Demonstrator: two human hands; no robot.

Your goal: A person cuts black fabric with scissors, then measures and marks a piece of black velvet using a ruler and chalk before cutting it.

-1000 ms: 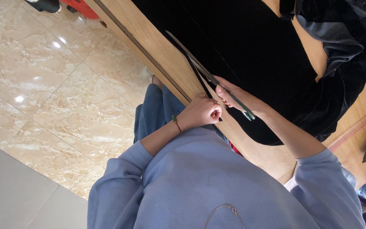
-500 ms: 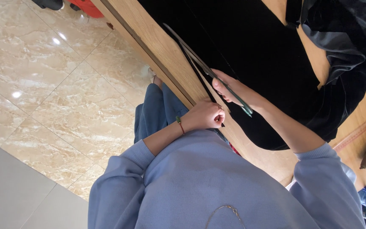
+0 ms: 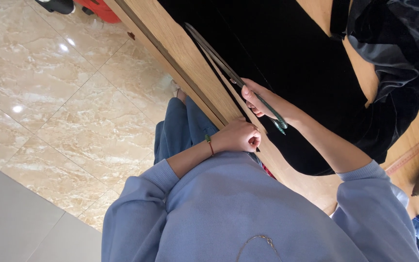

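A long pair of shears (image 3: pixel 229 73) with green handles lies along the near edge of a black cloth (image 3: pixel 287 53) spread over a wooden table (image 3: pixel 180 53). My right hand (image 3: pixel 254 99) grips the shears just above the handles, blades pointing away along the cloth's edge. My left hand (image 3: pixel 241 137), with a thin bracelet at the wrist, is curled into a fist on the table's wooden edge, a little nearer my body than the shears. I cannot see anything inside the fist. My blue sweater (image 3: pixel 248 213) fills the bottom of the view.
A bunched dark velvet garment (image 3: pixel 394 48) lies on the table's far right. Glossy beige marble floor tiles (image 3: pixel 59 97) stretch to the left. A red and a black object (image 3: pixel 98 7) sit on the floor at the top edge. My jeans (image 3: pixel 178 128) stand against the table.
My left hand has drawn back from the shears toward my body and closed into a fist at the table's edge. My right hand keeps hold of the shears, almost in the same place.
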